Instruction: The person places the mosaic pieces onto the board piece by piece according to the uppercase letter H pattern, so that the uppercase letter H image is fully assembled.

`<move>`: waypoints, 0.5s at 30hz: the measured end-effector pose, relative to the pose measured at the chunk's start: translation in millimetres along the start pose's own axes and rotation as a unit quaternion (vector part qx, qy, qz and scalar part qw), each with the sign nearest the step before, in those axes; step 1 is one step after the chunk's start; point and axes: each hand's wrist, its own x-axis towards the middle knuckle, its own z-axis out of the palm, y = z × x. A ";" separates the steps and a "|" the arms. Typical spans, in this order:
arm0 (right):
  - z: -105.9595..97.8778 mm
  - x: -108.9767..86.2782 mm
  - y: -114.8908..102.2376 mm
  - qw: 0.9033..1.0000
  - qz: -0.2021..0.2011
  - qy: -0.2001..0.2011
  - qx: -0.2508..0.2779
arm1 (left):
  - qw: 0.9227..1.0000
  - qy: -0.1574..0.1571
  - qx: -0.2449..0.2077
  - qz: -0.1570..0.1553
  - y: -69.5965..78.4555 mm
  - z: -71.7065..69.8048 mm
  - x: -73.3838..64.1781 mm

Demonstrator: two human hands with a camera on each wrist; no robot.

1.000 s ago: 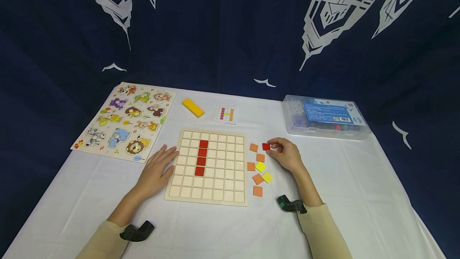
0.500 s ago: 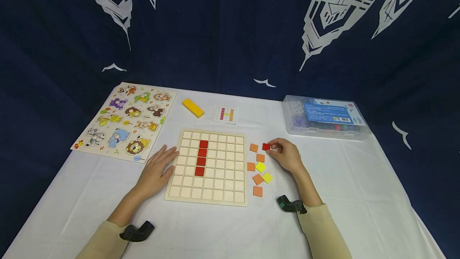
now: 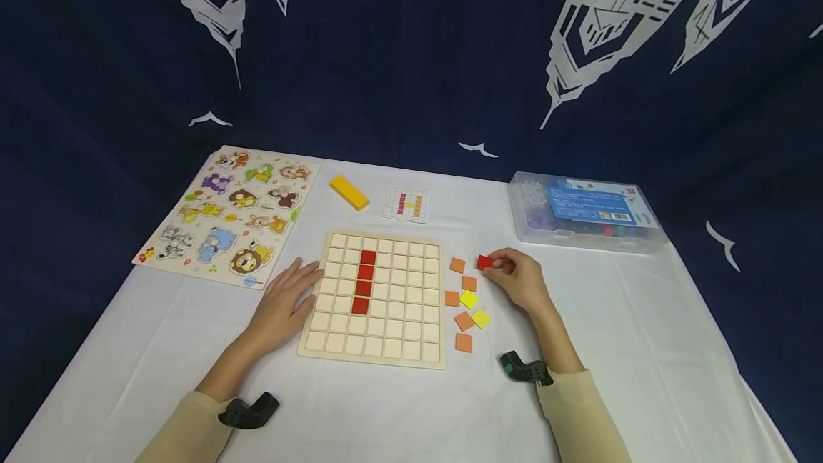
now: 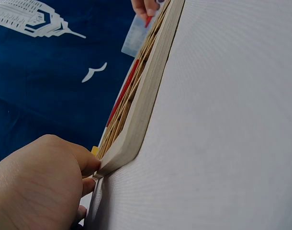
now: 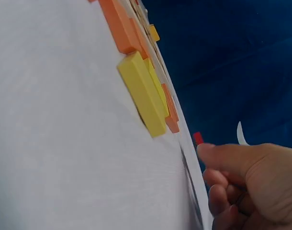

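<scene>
My left hand (image 3: 281,308) lies at the left edge of a square wooden grid board (image 3: 411,364), fingers extended and fingertips at its rim. In the left wrist view the thumb and fingers meet the board's corner (image 4: 119,151). A column of several red tiles (image 3: 364,272) fills cells left of the board's middle. To the right of the board, my right hand (image 3: 522,281) pinches a small red square tile (image 3: 484,262) between thumb and index finger. The right wrist view shows that tile (image 5: 198,138) jutting past the thumb tip, the other fingers curled.
Several orange tiles (image 3: 464,342) and two yellow tiles (image 3: 480,318) lie between board and right hand. Behind the board are a small pattern card (image 3: 388,211) and a yellow block (image 3: 349,193). An animal puzzle board (image 3: 225,221) lies left; a clear plastic box (image 3: 546,236) stands back right.
The head view has shifted slightly. My right hand and its red tile have edged a little to the right, away from the orange tiles; my left hand stays at the board's edge.
</scene>
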 end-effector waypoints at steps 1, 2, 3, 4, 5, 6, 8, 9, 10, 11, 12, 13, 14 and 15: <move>-1.4 -1.8 -2.2 1.000 0.000 0.005 0.002 | 1.000 -0.001 0.000 0.000 0.4 0.0 0.3; -2.6 -3.8 -5.3 1.000 -0.001 0.011 0.004 | 1.000 -0.002 0.000 0.000 0.8 -0.1 0.6; -3.4 -6.0 -9.1 1.000 -0.004 0.015 0.006 | 1.000 -0.002 0.000 0.000 1.2 -0.2 0.9; -3.7 -8.4 -13.9 1.000 -0.009 0.019 0.009 | 1.000 -0.003 0.000 -0.001 1.5 -0.3 1.2; -3.4 -11.1 -20.0 1.000 -0.016 0.021 0.012 | 1.000 -0.002 0.000 -0.001 1.8 -0.6 1.4; -2.4 -14.1 -26.7 0.999 -0.025 0.022 0.016 | 1.000 -0.001 0.001 0.000 2.0 -0.8 1.6; 2.5 -20.5 -42.0 0.999 -0.043 0.014 0.028 | 1.000 0.001 0.002 0.002 2.3 -1.3 1.9; 6.2 -24.2 -50.7 0.998 -0.053 0.007 0.034 | 1.000 0.001 0.002 0.003 2.4 -1.4 1.9; 10.9 -28.1 -59.8 0.997 -0.063 -0.001 0.041 | 1.000 0.001 0.002 0.003 2.4 -1.5 1.9; 16.0 -32.0 -69.4 0.996 -0.073 -0.011 0.047 | 1.000 0.001 0.001 0.004 2.3 -1.5 1.8; 22.2 -35.8 -78.6 0.995 -0.084 -0.022 0.052 | 1.000 0.000 0.001 0.004 2.3 -1.5 1.7; 28.8 -39.9 -88.0 0.993 -0.092 -0.035 0.057 | 1.000 0.000 0.001 0.003 2.3 -1.5 1.4; 36.0 -43.9 -96.8 0.992 -0.102 -0.048 0.061 | 1.000 -0.001 0.001 0.003 2.2 -1.5 1.1; 42.9 -48.1 -105.7 0.990 -0.109 -0.061 0.063 | 1.000 -0.001 0.001 0.003 2.0 -1.4 0.8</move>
